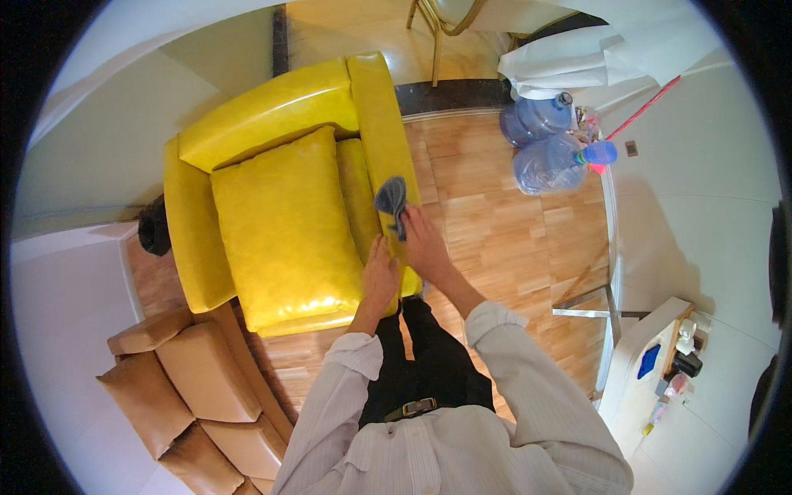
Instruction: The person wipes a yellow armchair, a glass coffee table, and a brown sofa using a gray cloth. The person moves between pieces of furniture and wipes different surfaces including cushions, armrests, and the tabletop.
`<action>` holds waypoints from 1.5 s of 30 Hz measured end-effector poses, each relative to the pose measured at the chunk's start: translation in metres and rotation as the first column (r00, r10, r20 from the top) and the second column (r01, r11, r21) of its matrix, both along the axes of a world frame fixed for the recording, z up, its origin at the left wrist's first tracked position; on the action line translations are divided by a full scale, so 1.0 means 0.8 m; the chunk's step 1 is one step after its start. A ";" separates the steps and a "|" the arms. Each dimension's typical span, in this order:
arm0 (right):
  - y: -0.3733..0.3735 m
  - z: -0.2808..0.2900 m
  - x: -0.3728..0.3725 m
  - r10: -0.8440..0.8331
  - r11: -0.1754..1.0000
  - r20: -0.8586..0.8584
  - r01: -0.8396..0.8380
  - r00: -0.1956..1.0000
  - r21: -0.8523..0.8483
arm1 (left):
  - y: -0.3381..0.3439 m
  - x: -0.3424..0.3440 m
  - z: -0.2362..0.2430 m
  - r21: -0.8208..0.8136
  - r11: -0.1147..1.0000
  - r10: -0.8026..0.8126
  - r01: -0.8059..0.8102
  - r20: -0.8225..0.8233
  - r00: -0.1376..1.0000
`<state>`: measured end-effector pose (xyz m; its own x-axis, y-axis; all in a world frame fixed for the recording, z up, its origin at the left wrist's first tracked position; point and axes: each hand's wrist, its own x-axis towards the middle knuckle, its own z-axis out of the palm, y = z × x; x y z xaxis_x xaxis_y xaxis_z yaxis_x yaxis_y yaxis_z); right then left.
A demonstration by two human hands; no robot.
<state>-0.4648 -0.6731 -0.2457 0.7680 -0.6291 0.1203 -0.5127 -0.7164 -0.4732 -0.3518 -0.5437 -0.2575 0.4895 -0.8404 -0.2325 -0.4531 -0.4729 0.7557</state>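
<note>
A yellow armchair with a shiny leather-like cover stands in front of me, and a large yellow cushion leans on its seat. On the chair's right armrest, my right hand grips a bunched grey cloth by its near part. The cloth's far part fans out on top of the armrest. My left hand rests flat against the front of the same armrest, close to the cushion's edge, its fingers stretched out and nothing in them.
A tan sofa stands at the near left, beside a black bin. Two large water bottles are on the wooden floor at the far right. A white table with small items stands to the right. A metal-legged chair is beyond.
</note>
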 end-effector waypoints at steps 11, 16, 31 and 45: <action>-0.011 0.075 0.005 -0.403 0.903 0.333 0.311 0.853 0.297 | 0.007 0.002 -0.027 -0.048 0.997 0.060 -0.066 -0.104 0.993; -0.027 0.062 0.035 -0.141 0.988 0.177 0.127 0.974 0.087 | -0.001 0.004 -0.037 -0.034 0.996 0.079 -0.084 -0.124 0.989; -0.049 -0.003 0.048 0.039 0.996 0.079 -0.045 0.996 0.083 | -0.027 0.045 0.004 -0.148 0.988 0.058 -0.039 0.124 0.991; -0.003 -0.042 0.035 -0.269 0.941 0.113 0.236 0.956 0.243 | -0.091 0.054 -0.007 0.133 0.984 0.068 -0.117 0.329 0.942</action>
<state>-0.4370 -0.6756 -0.2795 0.5651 -0.8235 0.0499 -0.5780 -0.4383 -0.6884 -0.3085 -0.6167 -0.2634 0.6327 -0.7559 -0.1681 -0.6093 -0.6199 0.4944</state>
